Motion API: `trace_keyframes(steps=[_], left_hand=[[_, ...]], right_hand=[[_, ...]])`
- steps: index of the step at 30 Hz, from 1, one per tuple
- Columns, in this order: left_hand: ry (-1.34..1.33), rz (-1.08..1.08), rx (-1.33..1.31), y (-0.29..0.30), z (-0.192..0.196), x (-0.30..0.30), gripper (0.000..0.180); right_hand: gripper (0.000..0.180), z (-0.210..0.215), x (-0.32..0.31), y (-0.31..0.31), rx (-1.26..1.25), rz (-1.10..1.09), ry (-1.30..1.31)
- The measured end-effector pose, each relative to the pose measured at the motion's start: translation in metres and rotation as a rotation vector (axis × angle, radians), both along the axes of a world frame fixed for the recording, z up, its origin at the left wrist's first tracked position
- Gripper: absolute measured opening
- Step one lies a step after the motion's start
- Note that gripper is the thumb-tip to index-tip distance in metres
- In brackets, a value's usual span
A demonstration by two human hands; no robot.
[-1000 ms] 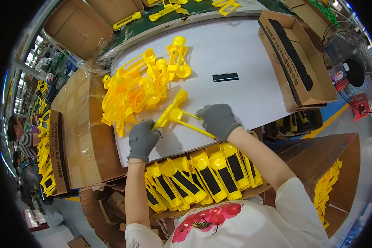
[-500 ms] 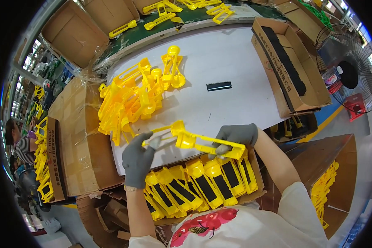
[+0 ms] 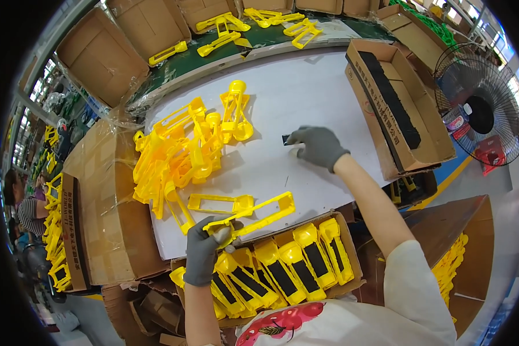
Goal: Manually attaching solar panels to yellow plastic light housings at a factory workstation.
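The left hand (image 3: 205,251), gloved in grey, has its grip closed round the rounded end of a yellow frame (image 3: 254,214), a long open plastic piece that juts out toward 2 o'clock over the front edge of the white worktop (image 3: 323,92). The right hand (image 3: 318,147), also gloved, reaches to 12 o'clock with its fingers pressed down on a small black strip (image 3: 286,139) lying flat on the worktop; whether it has pinched the strip or only covers it, I cannot tell.

The frame looks light and stiff, a thin moulding with open windows, likely to flex a little if held far from its middle; the thick rounded end is the sound place to hold. The strip looks thin, flat and light, hard to lift off a smooth surface, so best taken by its edge.

A second frame (image 3: 219,203) lies just beyond the held one. A heap of frames (image 3: 179,155) sits at 10 o'clock, a box of finished pieces (image 3: 294,265) at 6 o'clock.
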State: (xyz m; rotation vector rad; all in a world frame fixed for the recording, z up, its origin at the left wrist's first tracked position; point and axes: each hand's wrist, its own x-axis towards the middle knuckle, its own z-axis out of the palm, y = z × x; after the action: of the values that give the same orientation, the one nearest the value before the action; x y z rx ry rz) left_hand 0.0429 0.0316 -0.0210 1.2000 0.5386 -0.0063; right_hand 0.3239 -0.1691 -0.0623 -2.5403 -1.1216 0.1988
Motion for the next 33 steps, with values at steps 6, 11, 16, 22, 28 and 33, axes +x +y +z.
trace_keyframes(steps=[6, 11, 16, 22, 28, 33], left_hand=[[-0.042, 0.065, -0.025, -0.009, -0.007, -0.006, 0.028], [-0.088, 0.102, -0.004, -0.016, -0.006, -0.009, 0.028], [-0.055, 0.107, -0.011, -0.012, -0.012, -0.029, 0.029], [-0.092, 0.137, -0.098, -0.009, -0.015, -0.043, 0.032], [-0.078, 0.139, -0.093, -0.013, -0.016, -0.055, 0.031], [-0.118, 0.172, -0.108, -0.015, -0.018, -0.064, 0.029]], right_hand=[[0.042, 0.014, 0.025, 0.037, -0.575, 0.109, -0.120], [0.046, 0.009, 0.021, 0.054, -0.697, 0.182, -0.112], [0.045, 0.023, 0.007, 0.038, -0.643, 0.203, -0.134], [0.036, 0.017, -0.008, 0.012, -0.434, 0.146, -0.119], [0.049, -0.001, -0.028, -0.020, -0.203, 0.052, -0.129], [0.045, 0.021, -0.016, -0.012, -0.301, 0.198, -0.149]])
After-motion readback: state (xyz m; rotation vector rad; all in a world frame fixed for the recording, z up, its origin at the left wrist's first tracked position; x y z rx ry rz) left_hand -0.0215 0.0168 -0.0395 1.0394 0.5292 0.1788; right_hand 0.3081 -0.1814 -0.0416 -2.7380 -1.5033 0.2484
